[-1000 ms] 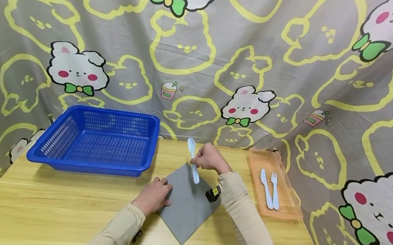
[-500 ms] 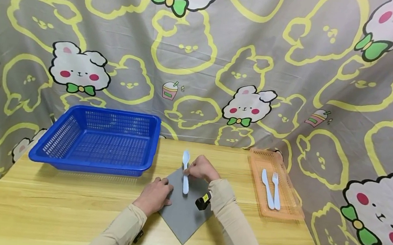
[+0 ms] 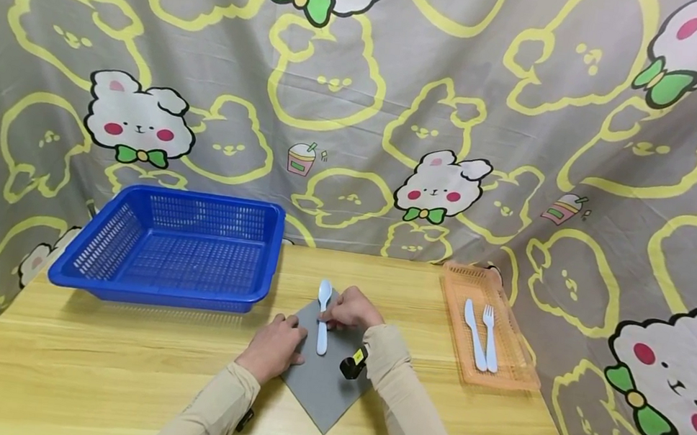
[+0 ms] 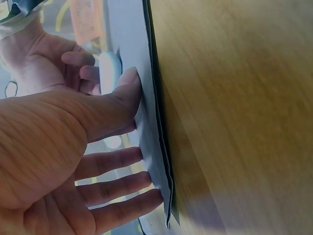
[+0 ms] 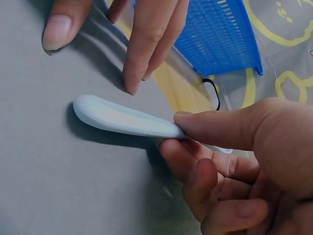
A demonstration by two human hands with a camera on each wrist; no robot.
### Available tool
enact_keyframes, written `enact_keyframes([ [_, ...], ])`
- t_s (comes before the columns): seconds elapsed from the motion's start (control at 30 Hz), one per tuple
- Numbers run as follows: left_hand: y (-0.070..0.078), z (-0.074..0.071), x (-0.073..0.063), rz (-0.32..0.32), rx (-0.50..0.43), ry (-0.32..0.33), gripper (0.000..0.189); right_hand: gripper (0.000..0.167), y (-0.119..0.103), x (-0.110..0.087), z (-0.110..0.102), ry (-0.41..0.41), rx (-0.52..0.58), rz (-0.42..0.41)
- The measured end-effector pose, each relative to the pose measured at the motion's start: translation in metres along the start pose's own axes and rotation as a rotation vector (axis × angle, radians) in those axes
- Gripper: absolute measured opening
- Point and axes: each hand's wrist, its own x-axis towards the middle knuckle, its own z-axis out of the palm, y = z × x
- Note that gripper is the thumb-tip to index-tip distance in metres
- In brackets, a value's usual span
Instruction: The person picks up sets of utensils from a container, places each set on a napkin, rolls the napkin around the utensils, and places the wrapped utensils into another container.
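Note:
A folded grey napkin (image 3: 326, 400) lies on the wooden table, turned so a corner points towards me. My left hand (image 3: 272, 347) rests its fingertips and thumb on the napkin's left edge; layered edges show under them in the left wrist view. Over the napkin's far half, my right hand (image 3: 351, 310) pinches a light blue spoon (image 3: 322, 339) between thumb and fingers at mid-handle. Its bowl points away from me. In the right wrist view the spoon's handle end (image 5: 112, 115) is close over the napkin and casts a shadow on it.
A blue perforated basket (image 3: 159, 296) stands at the back left. To the right, an orange basket (image 3: 457, 289) holds a light blue knife (image 3: 474, 334) and a matching fork (image 3: 489, 338). A patterned curtain (image 3: 349, 101) hangs behind the table.
My right hand has brought the spoon down and to the left, closer over the napkin, and turned it more nearly straight. The left hand has stayed at the napkin's edge.

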Motion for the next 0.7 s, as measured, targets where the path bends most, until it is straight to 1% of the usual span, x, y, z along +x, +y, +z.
enact_keyframes([
  [0.23,0.0002,0.0000,0.0011,-0.002,0.008,-0.001,0.033,0.031,0.0009,0.0001,0.0028,-0.005,-0.015,0.006],
  [0.47,0.0016,-0.0025,0.0005,-0.010,0.013,-0.014,0.034,0.030,0.0031,0.0019,0.0058,-0.012,0.026,0.033],
  [0.7,0.0009,-0.0021,0.0008,-0.011,0.014,-0.017,0.034,0.029,0.0046,0.0024,0.0067,-0.003,0.040,0.043],
])
